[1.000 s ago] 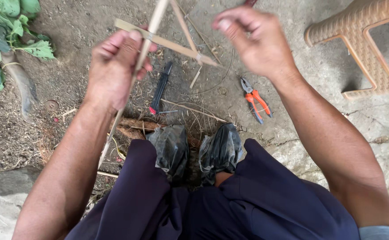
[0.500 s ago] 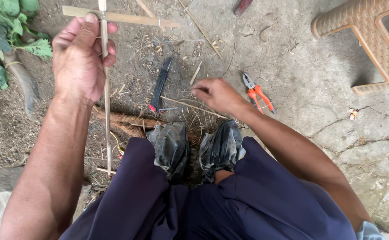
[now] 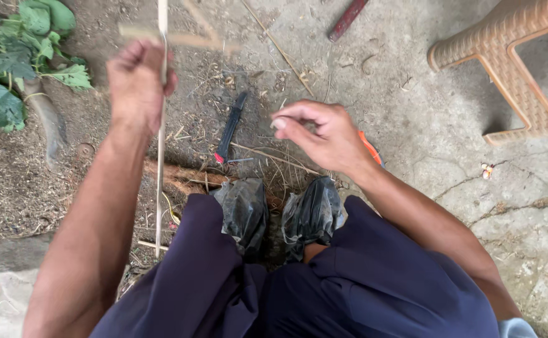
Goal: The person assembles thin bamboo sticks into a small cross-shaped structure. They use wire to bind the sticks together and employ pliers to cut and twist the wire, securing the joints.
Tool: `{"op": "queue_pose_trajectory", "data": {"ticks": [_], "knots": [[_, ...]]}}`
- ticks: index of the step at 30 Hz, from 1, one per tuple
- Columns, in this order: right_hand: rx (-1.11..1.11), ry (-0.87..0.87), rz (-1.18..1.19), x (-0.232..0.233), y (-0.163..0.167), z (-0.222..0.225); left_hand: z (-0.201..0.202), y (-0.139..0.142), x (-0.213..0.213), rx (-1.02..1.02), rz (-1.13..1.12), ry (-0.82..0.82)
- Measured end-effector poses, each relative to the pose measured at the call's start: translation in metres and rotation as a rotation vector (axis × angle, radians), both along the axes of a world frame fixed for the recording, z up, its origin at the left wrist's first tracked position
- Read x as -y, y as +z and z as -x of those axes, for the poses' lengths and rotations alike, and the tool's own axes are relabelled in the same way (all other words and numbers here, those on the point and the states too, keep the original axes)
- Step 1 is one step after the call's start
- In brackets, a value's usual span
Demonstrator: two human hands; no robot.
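Nearest: two feet in black plastic bags [image 3: 280,216] below both hands. Right hand [image 3: 324,134] over the ground — thumb and forefinger pressed tip to tip, other fingers loosely curled; whether anything thin is pinched between them, cannot tell. Orange-handled pliers [image 3: 370,148] partly hidden under its knuckles. Black knife [image 3: 231,127] lies left of those fingertips. Left hand [image 3: 137,84] fisted around a pale thin stick [image 3: 161,119] — upright, with blurred cross sticks above the fingers. Farther off: tan plastic stool [image 3: 512,69], green leaves [image 3: 17,62].
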State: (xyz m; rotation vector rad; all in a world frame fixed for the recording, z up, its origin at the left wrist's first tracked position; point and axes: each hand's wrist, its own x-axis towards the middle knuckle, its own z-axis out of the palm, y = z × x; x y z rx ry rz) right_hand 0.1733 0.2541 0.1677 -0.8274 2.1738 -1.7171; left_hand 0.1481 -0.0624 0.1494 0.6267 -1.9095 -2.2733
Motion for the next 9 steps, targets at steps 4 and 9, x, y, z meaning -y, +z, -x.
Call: {"op": "queue_pose_trajectory", "data": {"ticks": [4,9], "knots": [[-0.193,-0.087,-0.01,-0.021,0.032,0.005,-0.008,-0.036,0.014,0.289,-0.141,0.167],[-0.424,-0.078,0.139,-0.033,0.111,-0.03,-0.018,-0.053,0.031,0.368,-0.17,0.222]]}}
